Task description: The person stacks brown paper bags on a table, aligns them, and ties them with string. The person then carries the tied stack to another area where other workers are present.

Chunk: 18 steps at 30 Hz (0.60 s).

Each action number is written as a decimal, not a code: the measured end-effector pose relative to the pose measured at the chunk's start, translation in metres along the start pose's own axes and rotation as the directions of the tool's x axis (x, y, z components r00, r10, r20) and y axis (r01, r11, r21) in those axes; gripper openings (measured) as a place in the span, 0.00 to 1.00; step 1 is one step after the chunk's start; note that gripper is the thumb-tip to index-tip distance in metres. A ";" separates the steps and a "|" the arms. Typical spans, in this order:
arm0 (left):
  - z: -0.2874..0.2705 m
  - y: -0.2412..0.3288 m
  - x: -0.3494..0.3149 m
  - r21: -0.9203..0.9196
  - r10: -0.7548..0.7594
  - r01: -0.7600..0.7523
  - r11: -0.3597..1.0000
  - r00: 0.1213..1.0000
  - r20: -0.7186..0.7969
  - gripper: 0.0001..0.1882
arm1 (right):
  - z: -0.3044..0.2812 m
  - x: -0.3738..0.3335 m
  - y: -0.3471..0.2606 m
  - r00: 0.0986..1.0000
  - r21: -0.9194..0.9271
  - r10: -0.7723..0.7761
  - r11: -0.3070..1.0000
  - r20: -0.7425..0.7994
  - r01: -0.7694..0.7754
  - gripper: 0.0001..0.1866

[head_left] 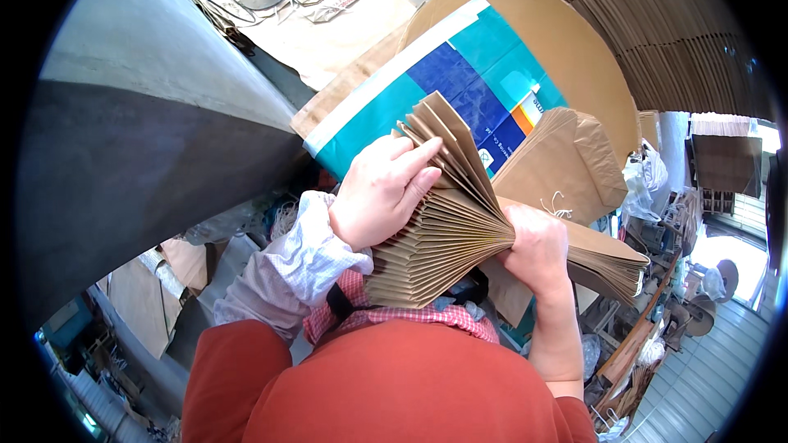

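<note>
A thick stack of brown paper bags [443,242] is fanned out in front of my chest, its edges spread toward the left. My right hand [535,248] is closed around the narrow, pinched end of the fan. My left hand [384,190] lies across the spread edges at the upper left, index finger and thumb stretched out over them; its other fingers are partly hidden. Beyond the fan, a teal and blue printed sheet [460,74] covers part of the work surface. More brown paper bags [566,166] lie just past my right hand, with a bit of white string [558,207] on them.
A round tan board [587,57] sits under the printed sheet. At the left rises a large grey slanted panel [164,131]. Stacked brown cardboard [681,33] fills the upper right. White plastic bags [644,180] and clutter stand at the right.
</note>
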<state>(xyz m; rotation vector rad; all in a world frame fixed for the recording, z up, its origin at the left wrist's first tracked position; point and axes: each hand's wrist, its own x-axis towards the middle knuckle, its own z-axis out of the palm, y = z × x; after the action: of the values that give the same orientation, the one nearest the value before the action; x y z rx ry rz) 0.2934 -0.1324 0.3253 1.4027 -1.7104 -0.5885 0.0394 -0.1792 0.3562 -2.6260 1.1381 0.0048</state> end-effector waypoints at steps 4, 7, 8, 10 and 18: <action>-0.006 -0.003 -0.004 0.059 -0.015 0.017 0.998 1.000 -0.024 0.07 | 0.000 0.000 -0.001 1.000 -0.004 0.001 1.000 -0.001 -0.001 0.17; -0.005 -0.002 0.006 0.136 0.148 -0.131 0.982 0.981 -0.122 0.09 | -0.001 -0.001 -0.001 1.000 -0.013 0.007 1.000 0.018 -0.007 0.18; -0.002 -0.006 0.009 0.119 0.186 -0.173 0.978 0.976 -0.113 0.09 | -0.002 -0.002 -0.002 1.000 -0.017 0.011 1.000 0.026 -0.011 0.19; 0.003 -0.017 0.012 0.038 0.191 -0.189 0.981 0.979 -0.065 0.08 | -0.002 -0.002 -0.002 1.000 -0.015 0.005 1.000 0.025 -0.004 0.19; -0.004 -0.005 0.025 0.221 0.300 -0.271 0.937 0.947 -0.113 0.06 | -0.004 -0.003 0.000 1.000 0.027 0.006 1.000 -0.009 -0.006 0.17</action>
<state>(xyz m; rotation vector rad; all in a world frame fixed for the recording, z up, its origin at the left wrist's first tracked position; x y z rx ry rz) 0.2983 -0.1571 0.3311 1.2654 -1.8507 -0.1495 0.0370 -0.1775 0.3604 -2.6016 1.1411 -0.0204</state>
